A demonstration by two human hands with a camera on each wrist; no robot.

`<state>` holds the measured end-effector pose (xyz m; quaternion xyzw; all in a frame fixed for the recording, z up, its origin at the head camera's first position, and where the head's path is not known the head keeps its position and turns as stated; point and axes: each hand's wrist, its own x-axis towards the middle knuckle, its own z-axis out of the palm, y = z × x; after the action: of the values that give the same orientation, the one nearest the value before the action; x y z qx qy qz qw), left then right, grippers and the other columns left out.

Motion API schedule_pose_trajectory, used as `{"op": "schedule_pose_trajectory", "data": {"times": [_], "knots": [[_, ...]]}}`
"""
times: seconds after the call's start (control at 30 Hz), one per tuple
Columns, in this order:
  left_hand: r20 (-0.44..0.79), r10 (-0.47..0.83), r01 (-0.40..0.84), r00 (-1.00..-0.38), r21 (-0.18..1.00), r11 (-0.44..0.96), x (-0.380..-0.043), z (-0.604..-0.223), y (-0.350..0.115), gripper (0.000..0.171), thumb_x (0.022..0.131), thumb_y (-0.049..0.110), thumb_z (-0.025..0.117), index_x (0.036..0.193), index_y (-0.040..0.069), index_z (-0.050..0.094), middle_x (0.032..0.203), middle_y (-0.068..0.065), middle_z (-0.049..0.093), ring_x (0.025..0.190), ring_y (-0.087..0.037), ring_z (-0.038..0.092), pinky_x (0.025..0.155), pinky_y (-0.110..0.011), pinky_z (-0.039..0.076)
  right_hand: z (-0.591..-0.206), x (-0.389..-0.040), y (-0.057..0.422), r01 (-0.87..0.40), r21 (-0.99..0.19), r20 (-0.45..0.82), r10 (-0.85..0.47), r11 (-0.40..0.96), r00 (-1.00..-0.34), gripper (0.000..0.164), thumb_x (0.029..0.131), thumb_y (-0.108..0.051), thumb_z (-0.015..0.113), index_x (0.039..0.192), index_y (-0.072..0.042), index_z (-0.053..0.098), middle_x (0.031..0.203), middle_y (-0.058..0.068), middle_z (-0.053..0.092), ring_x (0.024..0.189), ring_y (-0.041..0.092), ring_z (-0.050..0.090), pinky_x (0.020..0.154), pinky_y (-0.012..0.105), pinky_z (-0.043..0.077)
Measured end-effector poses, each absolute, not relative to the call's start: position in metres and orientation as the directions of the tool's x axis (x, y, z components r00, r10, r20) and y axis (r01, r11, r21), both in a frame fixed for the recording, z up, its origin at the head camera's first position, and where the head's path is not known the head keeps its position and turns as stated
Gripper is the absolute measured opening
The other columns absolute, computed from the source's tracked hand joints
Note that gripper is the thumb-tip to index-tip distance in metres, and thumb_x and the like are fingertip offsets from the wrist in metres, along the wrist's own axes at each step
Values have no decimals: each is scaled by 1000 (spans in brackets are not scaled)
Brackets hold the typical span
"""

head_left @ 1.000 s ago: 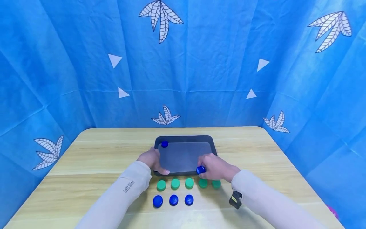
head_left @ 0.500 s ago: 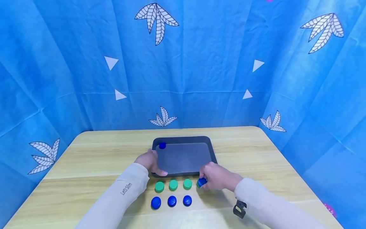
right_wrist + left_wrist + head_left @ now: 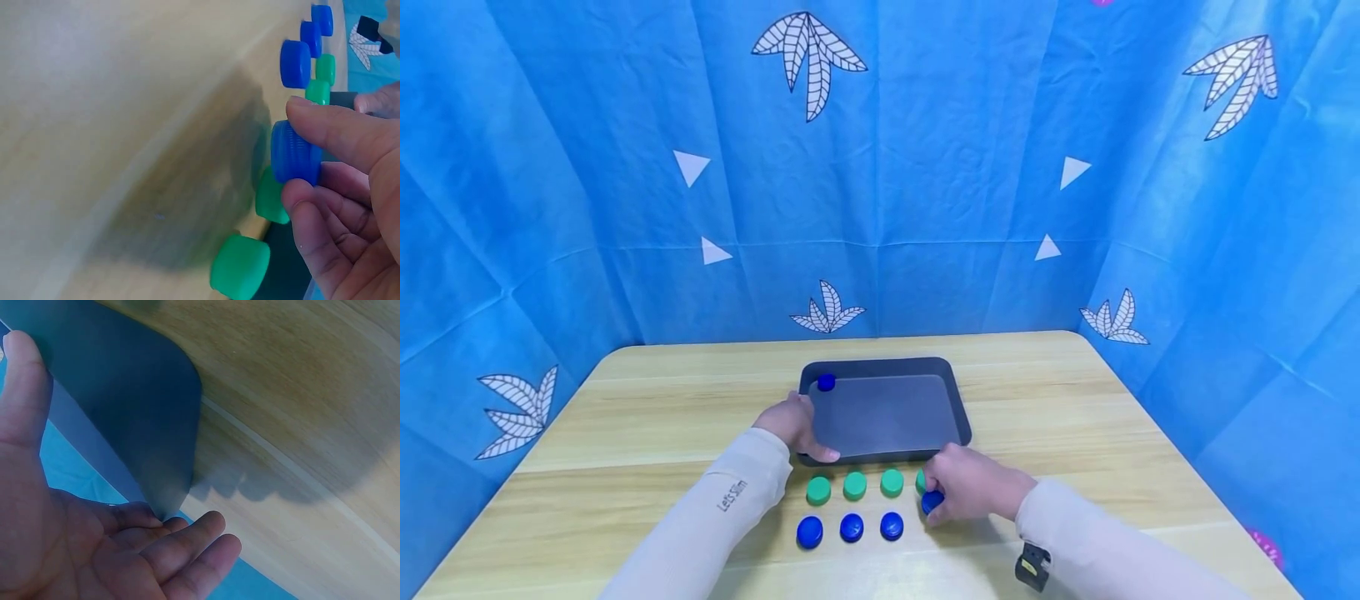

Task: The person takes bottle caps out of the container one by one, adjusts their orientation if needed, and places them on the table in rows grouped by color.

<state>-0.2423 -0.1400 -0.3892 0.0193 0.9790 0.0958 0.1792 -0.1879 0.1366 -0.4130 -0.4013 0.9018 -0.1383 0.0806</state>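
My right hand pinches a blue bottle cap between thumb and fingertips, low over the table in front of the green row. In the right wrist view the cap's ribbed side shows, with a green cap right behind it and another green cap nearer the camera. My left hand rests at the front left corner of a dark grey tray, thumb along its front wall, the other fingers loosely extended by the corner. Inside the tray's back left corner lies one blue cap.
In front of the tray runs a row of green caps, partly hidden by my right hand. Nearer to me stand three blue caps in a line. Blue cloth hangs behind and beside the wooden table.
My right hand has carried the blue cap from the tray's front right area toward me, past the green row, in line with the other blue caps. The left hand has stayed at the tray.
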Motion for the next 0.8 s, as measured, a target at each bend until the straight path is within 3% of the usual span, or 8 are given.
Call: {"op": "schedule_pose_trajectory", "data": {"times": [0.47, 0.8], "knots": [[-350, 50, -32, -935, 223, 974, -241, -389, -139, 115, 62, 52, 87, 142, -11, 33, 144, -29, 34, 121, -40, 48, 99, -48, 42, -419, -179, 135, -702, -268, -110, -745, 660, -658, 31, 71, -36, 86, 69, -17, 62, 64, -17, 52, 55, -2, 47, 52, 15, 41], [-347, 37, -34, -937, 197, 980, -242, -390, -139, 116, 64, 54, 85, 144, -11, 31, 148, -30, 29, 124, -42, 46, 100, -49, 40, -416, -178, 136, -708, -235, -121, -743, 666, -659, 39, 69, -44, 85, 81, -14, 62, 63, -13, 50, 53, -1, 45, 50, 17, 39]]}}
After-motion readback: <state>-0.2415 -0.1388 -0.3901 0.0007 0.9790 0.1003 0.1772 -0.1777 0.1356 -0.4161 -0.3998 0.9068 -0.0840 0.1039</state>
